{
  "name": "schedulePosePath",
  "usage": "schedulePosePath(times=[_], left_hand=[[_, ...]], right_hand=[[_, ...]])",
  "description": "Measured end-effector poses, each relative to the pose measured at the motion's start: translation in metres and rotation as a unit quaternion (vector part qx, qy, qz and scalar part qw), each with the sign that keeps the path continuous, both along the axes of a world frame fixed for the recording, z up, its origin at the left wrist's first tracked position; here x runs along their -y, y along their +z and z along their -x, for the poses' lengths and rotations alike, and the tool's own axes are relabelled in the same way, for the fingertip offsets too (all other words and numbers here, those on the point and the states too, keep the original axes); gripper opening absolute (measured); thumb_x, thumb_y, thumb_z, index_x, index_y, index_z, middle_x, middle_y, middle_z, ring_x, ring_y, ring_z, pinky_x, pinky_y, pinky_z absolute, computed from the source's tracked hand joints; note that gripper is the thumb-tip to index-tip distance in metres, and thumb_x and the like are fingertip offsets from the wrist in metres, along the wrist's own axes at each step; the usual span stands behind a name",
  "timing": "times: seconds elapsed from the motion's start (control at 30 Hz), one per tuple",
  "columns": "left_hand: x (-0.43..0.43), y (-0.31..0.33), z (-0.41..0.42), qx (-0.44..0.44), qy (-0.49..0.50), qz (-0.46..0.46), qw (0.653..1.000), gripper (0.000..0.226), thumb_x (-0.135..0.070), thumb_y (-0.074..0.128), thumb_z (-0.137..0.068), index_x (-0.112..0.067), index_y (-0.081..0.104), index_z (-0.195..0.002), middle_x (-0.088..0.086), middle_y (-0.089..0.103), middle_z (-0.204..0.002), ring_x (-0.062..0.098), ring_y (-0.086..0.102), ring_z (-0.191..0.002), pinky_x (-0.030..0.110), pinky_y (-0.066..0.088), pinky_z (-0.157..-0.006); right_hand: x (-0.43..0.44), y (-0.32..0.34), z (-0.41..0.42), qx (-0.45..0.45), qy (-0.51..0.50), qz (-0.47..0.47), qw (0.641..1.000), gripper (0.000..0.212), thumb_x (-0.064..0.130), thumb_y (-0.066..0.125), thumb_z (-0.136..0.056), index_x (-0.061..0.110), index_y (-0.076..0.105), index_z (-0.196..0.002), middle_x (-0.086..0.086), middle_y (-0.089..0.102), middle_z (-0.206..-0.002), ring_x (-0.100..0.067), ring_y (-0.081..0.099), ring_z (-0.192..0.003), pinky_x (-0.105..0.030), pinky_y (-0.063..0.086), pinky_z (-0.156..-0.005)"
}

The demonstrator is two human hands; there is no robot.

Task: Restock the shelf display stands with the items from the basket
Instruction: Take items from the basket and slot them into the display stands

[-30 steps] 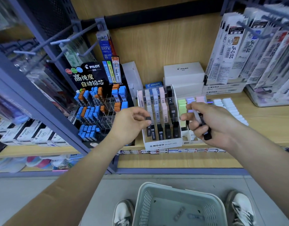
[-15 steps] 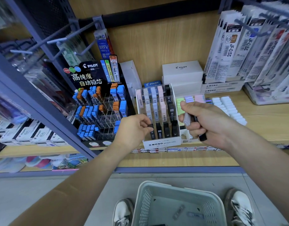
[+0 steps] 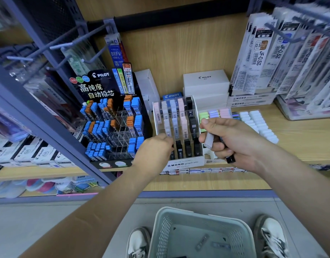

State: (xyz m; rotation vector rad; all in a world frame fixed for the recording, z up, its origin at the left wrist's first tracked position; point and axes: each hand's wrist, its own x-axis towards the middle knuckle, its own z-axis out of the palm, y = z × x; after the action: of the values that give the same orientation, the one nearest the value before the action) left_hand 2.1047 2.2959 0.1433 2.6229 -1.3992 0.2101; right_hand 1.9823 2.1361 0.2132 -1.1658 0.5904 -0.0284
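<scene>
The right hand (image 3: 235,140) has its grip clenched round several lead cases (image 3: 209,140), their long axes running roughly 12 to 6. The MONO stand (image 3: 184,163) sits just at its 9 o'clock. The left hand (image 3: 156,151), nearer the stand, meets a black case (image 3: 172,154) in the front-left slot; whether its grip pinches the case I cannot tell.

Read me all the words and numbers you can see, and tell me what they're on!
"PILOT" and "高纯度 自动铅芯": black stand header
"0.5 HB": lead pack picture on that header
"BRFV": blue hanging pack
"PILOT": white box
"PILOT": blue box
"MONO graph MG": clear stand's white front
"MONO" and "REFILL": flat white boxes
"JF-0.5": hanging refill packs
Shelf-edge price tags: too small to read.
</scene>
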Motion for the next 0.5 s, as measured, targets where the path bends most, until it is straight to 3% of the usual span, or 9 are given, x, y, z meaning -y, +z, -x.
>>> schedulePosePath(times=[0.07, 0.13, 0.2, 0.23, 0.3, 0.33, 0.4, 0.5], left_hand=[[0.002, 0.004, 0.002, 0.006, 0.004, -0.006, 1.0, 0.008, -0.012, 0.061, -0.088, -0.005, 0.064, -0.091, 0.008, 0.058, -0.087, 0.031, 0.062, -0.075, 0.034, 0.049, -0.059], [0.003, 0.014, 0.004, -0.02, 0.033, 0.014, 0.999, 0.012, -0.018, 0.06, -0.09, -0.01, 0.065, -0.097, 0.003, 0.06, -0.091, 0.025, 0.062, -0.08, 0.032, 0.049, -0.065], [0.006, 0.036, 0.011, -0.11, 0.085, 0.081, 0.987, 0.013, -0.026, 0.061, -0.091, -0.016, 0.068, -0.095, -0.003, 0.067, -0.085, 0.016, 0.064, -0.076, 0.027, 0.052, -0.068], [0.008, 0.049, 0.016, -0.209, 0.105, 0.136, 0.963, 0.013, -0.027, 0.061, -0.091, -0.017, 0.069, -0.091, -0.003, 0.069, -0.08, 0.014, 0.066, -0.071, 0.025, 0.054, -0.066], [0.013, 0.071, 0.026, -0.454, 0.111, 0.226, 0.855, 0.019, -0.028, 0.057, -0.094, -0.014, 0.07, -0.091, 0.007, 0.072, -0.077, 0.019, 0.069, -0.065, 0.024, 0.056, -0.059], [0.015, 0.077, 0.031, -0.53, 0.103, 0.232, 0.809, 0.021, -0.03, 0.056, -0.094, -0.013, 0.069, -0.095, 0.012, 0.072, -0.081, 0.022, 0.071, -0.067, 0.024, 0.056, -0.058], [0.016, 0.079, 0.037, -0.604, 0.087, 0.233, 0.758, 0.019, -0.03, 0.06, -0.09, -0.014, 0.066, -0.099, 0.015, 0.072, -0.082, 0.023, 0.071, -0.068, 0.023, 0.056, -0.058], [0.016, 0.071, 0.037, -0.618, 0.096, 0.28, 0.728, 0.024, -0.016, 0.071, -0.082, -0.01, 0.064, -0.104, 0.013, 0.073, -0.078, 0.019, 0.07, -0.066, 0.023, 0.056, -0.06]], right_hand=[[0.001, -0.001, 0.0, 0.0, -0.004, -0.003, 1.0, 0.013, 0.019, 0.056, -0.097, 0.007, 0.059, -0.094, -0.01, 0.066, -0.065, -0.007, 0.037, -0.038, -0.013, 0.021, -0.029], [0.002, -0.002, 0.0, -0.001, -0.01, 0.003, 1.0, 0.017, 0.017, 0.053, -0.099, 0.004, 0.061, -0.091, -0.01, 0.065, -0.067, -0.008, 0.043, -0.041, -0.014, 0.022, -0.028], [0.003, -0.004, 0.0, -0.001, -0.012, 0.025, 1.0, 0.017, 0.015, 0.055, -0.098, 0.003, 0.063, -0.088, -0.01, 0.066, -0.07, -0.008, 0.046, -0.043, -0.014, 0.022, -0.029], [0.003, -0.005, 0.0, -0.001, -0.013, 0.041, 0.999, 0.015, 0.014, 0.057, -0.096, 0.003, 0.064, -0.087, -0.01, 0.067, -0.071, -0.008, 0.047, -0.044, -0.014, 0.022, -0.03], [0.001, -0.005, -0.001, 0.004, -0.021, 0.059, 0.998, 0.012, 0.013, 0.061, -0.093, 0.003, 0.065, -0.088, -0.009, 0.07, -0.073, -0.008, 0.05, -0.044, -0.014, 0.021, -0.031], [0.0, -0.004, -0.001, 0.009, -0.027, 0.057, 0.998, 0.01, 0.012, 0.061, -0.093, 0.003, 0.066, -0.09, -0.008, 0.071, -0.073, -0.008, 0.052, -0.045, -0.013, 0.021, -0.031], [-0.002, -0.002, -0.001, 0.019, -0.036, 0.045, 0.998, 0.009, 0.008, 0.059, -0.094, 0.004, 0.067, -0.094, -0.006, 0.072, -0.073, -0.009, 0.059, -0.048, -0.013, 0.021, -0.032], [-0.004, 0.0, -0.001, 0.033, -0.041, 0.028, 0.998, 0.014, 0.002, 0.058, -0.092, 0.009, 0.066, -0.101, -0.006, 0.074, -0.082, -0.011, 0.062, -0.06, -0.013, 0.023, -0.033]])
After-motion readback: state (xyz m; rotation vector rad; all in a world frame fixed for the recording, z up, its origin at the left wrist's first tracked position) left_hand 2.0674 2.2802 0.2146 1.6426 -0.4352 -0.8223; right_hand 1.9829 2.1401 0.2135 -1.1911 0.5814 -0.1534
